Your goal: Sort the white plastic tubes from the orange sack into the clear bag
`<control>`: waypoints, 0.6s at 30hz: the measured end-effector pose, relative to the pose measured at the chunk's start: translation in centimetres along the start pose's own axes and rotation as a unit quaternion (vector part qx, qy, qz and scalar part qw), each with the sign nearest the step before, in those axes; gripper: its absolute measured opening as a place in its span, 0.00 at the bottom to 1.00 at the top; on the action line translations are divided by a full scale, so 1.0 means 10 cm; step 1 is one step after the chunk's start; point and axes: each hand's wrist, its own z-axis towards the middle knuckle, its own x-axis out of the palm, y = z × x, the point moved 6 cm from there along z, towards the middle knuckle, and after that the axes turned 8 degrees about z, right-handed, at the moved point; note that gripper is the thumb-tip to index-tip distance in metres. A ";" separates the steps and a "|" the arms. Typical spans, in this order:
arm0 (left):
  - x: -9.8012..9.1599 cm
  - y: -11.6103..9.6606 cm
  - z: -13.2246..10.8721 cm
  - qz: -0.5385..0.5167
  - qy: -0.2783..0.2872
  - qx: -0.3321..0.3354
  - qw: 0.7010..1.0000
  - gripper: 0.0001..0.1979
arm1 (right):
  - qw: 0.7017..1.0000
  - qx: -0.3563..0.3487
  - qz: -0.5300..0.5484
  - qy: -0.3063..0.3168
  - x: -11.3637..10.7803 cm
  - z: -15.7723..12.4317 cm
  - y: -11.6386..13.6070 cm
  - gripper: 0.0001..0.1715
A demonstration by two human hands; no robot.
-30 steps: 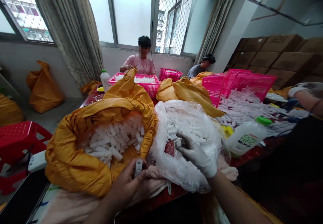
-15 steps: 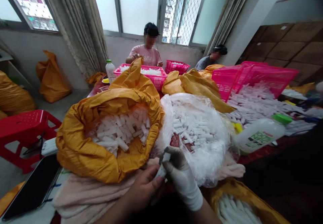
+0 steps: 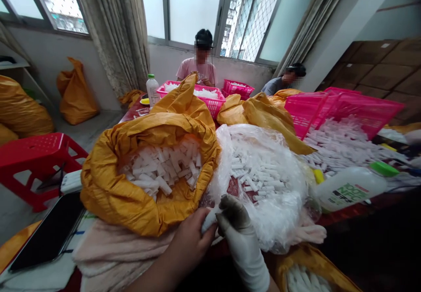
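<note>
My left hand (image 3: 192,235), bare, is closed around a short white plastic tube (image 3: 210,220). My right hand (image 3: 239,224) wears a whitish glove with dirty fingertips; its curled fingers meet the tube's upper end, and whatever else they pinch is hidden. Behind my left hand stands an orange sack (image 3: 105,186) with a rolled-down rim, full of loose white tubes (image 3: 164,169). Beyond my right hand lies an open clear plastic bag (image 3: 276,222) with many small white tubes (image 3: 263,176) in it.
A pink towel (image 3: 108,252) covers the table's front edge, with a phone (image 3: 49,230) to its left. On the right are a green-capped bottle (image 3: 355,189), a tilted pink basket (image 3: 345,108) and another sack (image 3: 309,257). Two people sit across. A red stool (image 3: 36,151) is left.
My hands have drawn closer together on the tube, and the right fingers have curled more over its end. The view has shifted slightly left, and the person across has lowered a raised hand.
</note>
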 end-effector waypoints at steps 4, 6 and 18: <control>-0.03 0.00 0.03 0.035 -0.018 0.011 0.999 0.10 | 1.000 0.006 -0.019 0.004 0.01 -0.02 -0.03 0.12; 0.01 0.01 0.04 -0.080 0.011 -0.018 0.997 0.08 | 0.999 0.042 0.014 0.008 0.01 -0.01 -0.07 0.13; 0.49 -0.04 -0.07 -0.540 0.269 -0.141 0.785 0.22 | 0.990 0.019 0.138 0.033 0.12 -0.13 -0.09 0.07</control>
